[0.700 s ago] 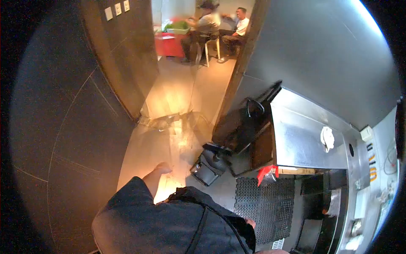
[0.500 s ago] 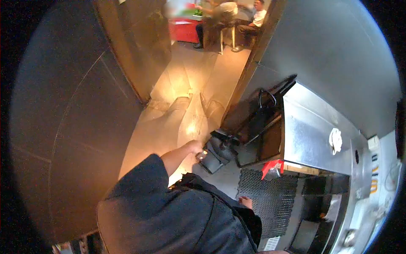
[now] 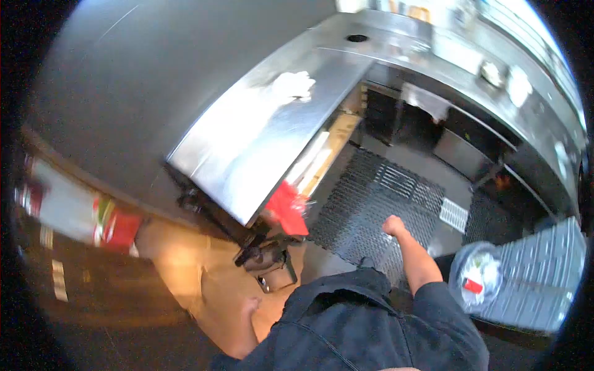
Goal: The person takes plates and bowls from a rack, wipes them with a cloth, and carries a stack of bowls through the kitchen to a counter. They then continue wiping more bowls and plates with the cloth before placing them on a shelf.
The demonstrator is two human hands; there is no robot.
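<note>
Low over the tan floor, my left hand [image 3: 249,305] hangs beside a dark bin-like object [image 3: 273,272]; it is smeared by motion, so its fingers cannot be made out. My right hand [image 3: 392,225] is out in front above the black perforated mat [image 3: 365,216], its fingers curled closed. Whether anything small is inside it is hidden. A red plastic item [image 3: 288,210] hangs at the near edge of the steel counter [image 3: 247,167], between the two hands. On that counter lies a crumpled white cloth [image 3: 292,86].
A lined trash bin [image 3: 476,278] stands at the right beside stacked grey crates [image 3: 541,275]. Another steel counter [image 3: 458,74] curves along the back right, with shelving below. A dark wall [image 3: 117,86] is at upper left, and a blurred doorway area lies at left.
The view has swung right, so the doorway moved left and the counters, crates and trash bin came into view. My left hand has moved back from near the dark object; my right hand reaches farther forward.
</note>
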